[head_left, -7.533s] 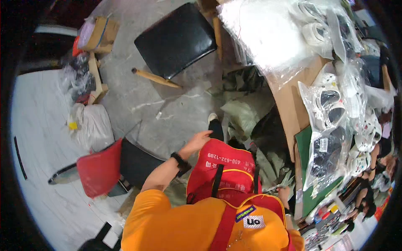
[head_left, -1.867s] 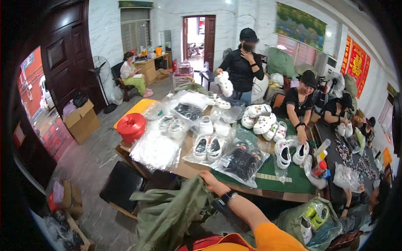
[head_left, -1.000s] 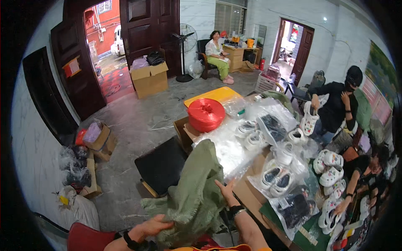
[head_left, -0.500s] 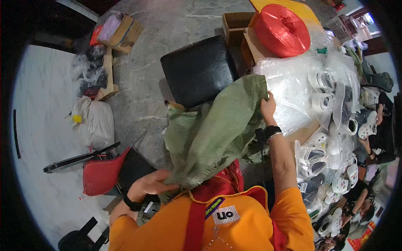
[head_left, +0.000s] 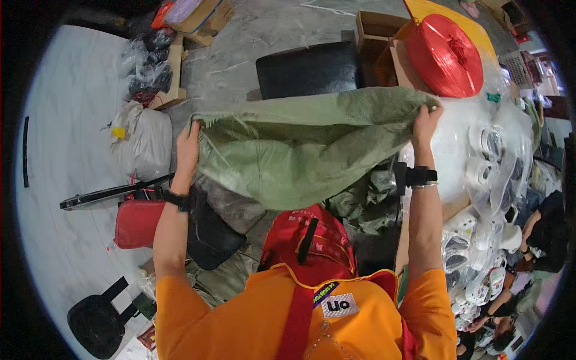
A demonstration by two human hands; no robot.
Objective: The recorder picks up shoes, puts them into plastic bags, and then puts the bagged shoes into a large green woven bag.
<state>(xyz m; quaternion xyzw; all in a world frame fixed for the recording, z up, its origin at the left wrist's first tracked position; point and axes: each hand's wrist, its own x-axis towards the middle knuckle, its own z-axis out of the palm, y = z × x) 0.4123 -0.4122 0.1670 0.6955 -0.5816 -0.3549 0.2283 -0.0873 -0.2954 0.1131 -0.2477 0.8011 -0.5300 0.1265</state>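
Note:
A green woven sack [head_left: 288, 174] is stretched wide between my two hands, its open mouth facing up and sagging in the middle. My left hand [head_left: 188, 147] is closed on the sack's left corner. At the opposite corner, my right hand [head_left: 425, 127] grips the rim with fingers and thumb pinched together. The sack hangs above my lap, over a red apron [head_left: 309, 240]. Below its right part lies more crumpled green sacking [head_left: 366, 204]. The inside bottom of the sack is hidden by its folds.
A black padded seat [head_left: 309, 69] stands beyond the sack. On the right, a large red roll of plastic twine [head_left: 445, 55] sits near plastic-wrapped white clogs [head_left: 480, 174]. Red and black chairs [head_left: 138, 222] and a white bag [head_left: 144, 147] are at left. Other people [head_left: 543, 228] work far right.
My left hand has moved up and away from my body, lifting the sack's left side. My right hand has shifted right. The sack has gone from bunched to spread wide, its mouth showing.

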